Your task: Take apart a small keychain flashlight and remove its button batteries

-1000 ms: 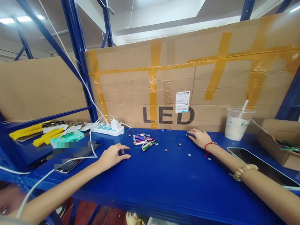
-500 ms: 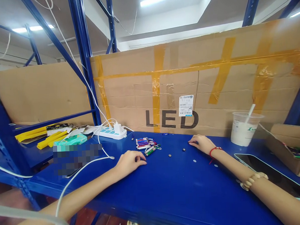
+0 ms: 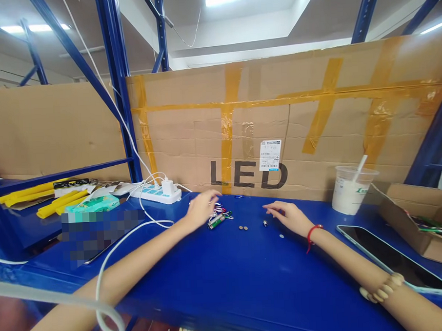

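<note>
My left hand (image 3: 203, 208) reaches over the left side of a pile of small metal tubes with clips, which look like mini keychain flashlights (image 3: 219, 208). Its fingers are apart at the pile's back edge, with nothing visibly held; the hand covers part of the pile. A green tube (image 3: 217, 221) lies at the pile's front. On the right, my right hand (image 3: 288, 218) hovers low over the blue tabletop (image 3: 226, 277), fingers stretched and empty. Just left of it is a small shiny metal piece (image 3: 265, 223). Two small round discs (image 3: 243, 228) lie between the hands.
A white power strip (image 3: 156, 193) with cables stands behind my left arm. A white cable (image 3: 111, 253) loops across that forearm. To the right are a plastic cup with a straw (image 3: 350, 194), a phone (image 3: 393, 260) and an open cardboard box (image 3: 414, 225). Cardboard (image 3: 190, 137) closes off the back.
My left hand has moved forward from beside the green tube to over the pile. The right hand has come slightly nearer the metal piece. A second disc now lies beside the first.
</note>
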A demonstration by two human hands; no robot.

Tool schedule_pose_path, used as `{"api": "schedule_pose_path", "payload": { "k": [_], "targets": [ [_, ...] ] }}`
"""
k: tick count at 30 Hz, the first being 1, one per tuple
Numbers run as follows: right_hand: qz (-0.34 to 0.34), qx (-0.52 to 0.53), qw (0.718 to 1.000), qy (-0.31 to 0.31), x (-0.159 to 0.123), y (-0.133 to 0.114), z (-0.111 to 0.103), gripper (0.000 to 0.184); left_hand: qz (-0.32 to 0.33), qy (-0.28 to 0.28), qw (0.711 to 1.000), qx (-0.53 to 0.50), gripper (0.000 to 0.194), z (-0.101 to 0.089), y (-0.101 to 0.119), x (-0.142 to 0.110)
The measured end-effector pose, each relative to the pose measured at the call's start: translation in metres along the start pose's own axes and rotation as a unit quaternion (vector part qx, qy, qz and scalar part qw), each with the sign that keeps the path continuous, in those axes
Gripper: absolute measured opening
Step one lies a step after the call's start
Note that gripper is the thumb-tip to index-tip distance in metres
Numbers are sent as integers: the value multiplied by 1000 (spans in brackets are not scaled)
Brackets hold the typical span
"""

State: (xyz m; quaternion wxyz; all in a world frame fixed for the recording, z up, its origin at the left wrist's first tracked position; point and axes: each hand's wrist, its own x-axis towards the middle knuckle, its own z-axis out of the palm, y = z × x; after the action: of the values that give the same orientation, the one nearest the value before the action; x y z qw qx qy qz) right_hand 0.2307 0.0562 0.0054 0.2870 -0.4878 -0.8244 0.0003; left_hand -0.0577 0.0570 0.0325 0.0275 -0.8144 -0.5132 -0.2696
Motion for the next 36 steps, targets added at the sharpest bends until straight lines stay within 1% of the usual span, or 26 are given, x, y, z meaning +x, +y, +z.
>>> {"api": "schedule_pose_path", "payload": {
  "k": [2, 4, 5, 7, 10, 12, 14, 17, 19, 21, 22, 24, 26, 27, 29, 30, 31, 33, 34, 36],
  "targets": [
    [27, -19, 999, 42, 1, 3, -4, 30, -35, 5, 998, 49, 36, -12, -34, 9],
    [46, -39, 995, 76, 1, 5, -9, 29, -49, -21, 995, 88, 43, -18, -64, 15],
    [53, -48, 994, 87, 1, 5, -11, 28, -50, -40, 993, 101, 44, -19, -75, 16],
    [57, -61, 992, 99, -1, 5, -14, 28, -36, -79, 989, 117, 40, -16, -91, 19],
    [47, -71, 992, 98, -3, -1, -13, 27, -18, -114, 985, 125, 23, -8, -101, 21],
    [25, -70, 993, 88, -3, -9, -10, 27, -16, -122, 985, 121, 26, -5, -103, 22],
    [-8, -66, 995, 68, -3, -21, -6, 28, -27, -112, 987, 111, 28, -4, -104, 20],
    [-41, -63, 996, 48, -1, -33, -5, 28, -65, -58, 992, 90, 28, -9, -101, 16],
    [-33, -66, 996, 55, 0, -32, -9, 27, -93, -3, 993, 67, 24, -13, -93, 13],
    [1, -70, 994, 82, 2, -21, -16, 27, -107, 51, 992, 30, 25, -17, -77, 10],
    [27, -73, 992, 103, 2, -13, -20, 28, -105, 73, 992, 7, 27, -17, -65, 8],
    [83, -72, 984, 139, 1, 5, -26, 32, -79, 96, 991, -51, 29, -15, -35, 3],
    [115, -66, 981, 139, -1, 19, -26, 33, -36, 95, 989, -109, 28, -9, 0, -4],
    [116, -60, 984, 124, -2, 24, -25, 32, -11, 87, 987, -134, 26, -5, 17, -9],
    [91, -39, 993, 69, -4, 26, -18, 27, 37, 68, 982, -174, 21, 3, 47, -19],
    [71, -27, 996, 36, -4, 23, -13, 25, 57, 57, 979, -187, 19, 8, 59, -23],
    [51, -16, 999, 5, -4, 20, -9, 25, 80, 40, 976, -201, 19, 13, 67, -27],
    [14, 1, 999, -42, -2, 12, -1, 25, 119, -1, 963, -243, 20, 21, 74, -33],
    [-2, 8, 998, -59, -2, 8, 2, 25, 125, -13, 960, -249, 20, 25, 74, -35],
    [-23, 17, 996, -85, 0, 4, 5, 24, 115, -23, 960, -255, 19, 30, 69, -37]
  ]
}}
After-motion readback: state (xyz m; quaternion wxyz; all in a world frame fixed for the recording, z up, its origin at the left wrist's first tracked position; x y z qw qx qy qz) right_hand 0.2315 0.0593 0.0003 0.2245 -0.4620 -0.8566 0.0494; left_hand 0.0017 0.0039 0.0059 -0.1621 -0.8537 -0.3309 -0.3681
